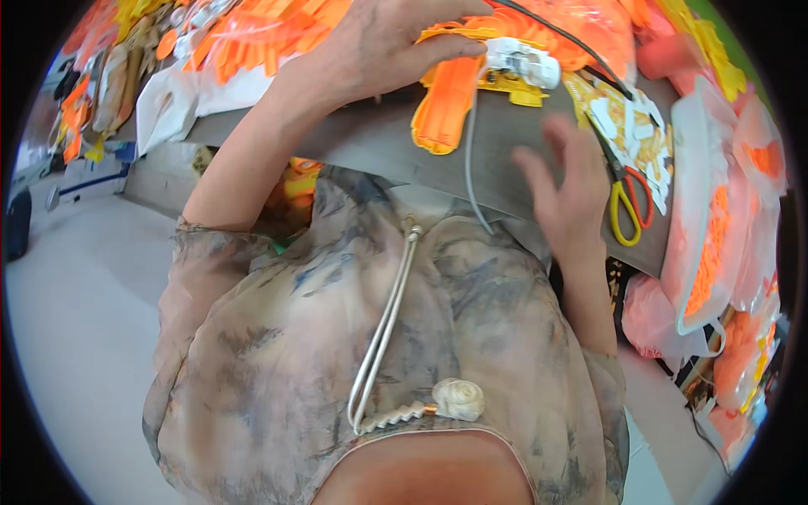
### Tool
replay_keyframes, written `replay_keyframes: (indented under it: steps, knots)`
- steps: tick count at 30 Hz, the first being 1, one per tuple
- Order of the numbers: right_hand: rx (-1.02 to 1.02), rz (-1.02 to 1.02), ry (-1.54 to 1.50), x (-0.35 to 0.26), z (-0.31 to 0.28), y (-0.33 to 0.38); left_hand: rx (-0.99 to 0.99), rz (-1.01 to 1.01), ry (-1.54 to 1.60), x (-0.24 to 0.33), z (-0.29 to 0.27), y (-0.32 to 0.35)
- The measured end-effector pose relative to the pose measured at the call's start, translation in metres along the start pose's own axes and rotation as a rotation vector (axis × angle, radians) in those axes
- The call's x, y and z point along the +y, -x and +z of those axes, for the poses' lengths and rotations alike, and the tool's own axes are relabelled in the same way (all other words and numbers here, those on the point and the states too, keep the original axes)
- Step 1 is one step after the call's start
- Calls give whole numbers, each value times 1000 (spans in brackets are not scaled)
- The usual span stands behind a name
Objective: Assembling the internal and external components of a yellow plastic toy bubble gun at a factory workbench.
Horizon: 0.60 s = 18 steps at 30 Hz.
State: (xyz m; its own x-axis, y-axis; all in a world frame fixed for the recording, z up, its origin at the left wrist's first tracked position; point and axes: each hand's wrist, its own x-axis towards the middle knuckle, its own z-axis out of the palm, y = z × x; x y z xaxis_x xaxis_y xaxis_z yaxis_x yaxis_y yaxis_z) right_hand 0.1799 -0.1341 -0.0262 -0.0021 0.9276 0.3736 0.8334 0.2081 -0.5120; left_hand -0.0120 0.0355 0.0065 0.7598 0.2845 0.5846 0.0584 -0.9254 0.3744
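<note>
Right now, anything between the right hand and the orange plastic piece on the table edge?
Nothing visible. The right hand hovers open beside the orange plastic piece, with only bare grey table and a thin grey cable between. The left hand already grips the small white device above it.

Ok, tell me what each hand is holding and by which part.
The left hand grips the white device at its left end, fingers over the orange plastic part. The right hand holds nothing, fingers spread above the grey table.

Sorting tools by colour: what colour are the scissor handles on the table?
One yellow, one red, on the scissors, head view.
</note>
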Motion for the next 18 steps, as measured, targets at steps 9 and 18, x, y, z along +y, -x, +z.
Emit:
replay_keyframes:
  steps: [9, 18]
  knots:
    - [-233, -186, 60, -22, 20, 24, -473, -103, -117, 15, -7, 24]
    - [-181, 523, -617, -20, -15, 34, -232, -114, -192, 6, 10, 29]
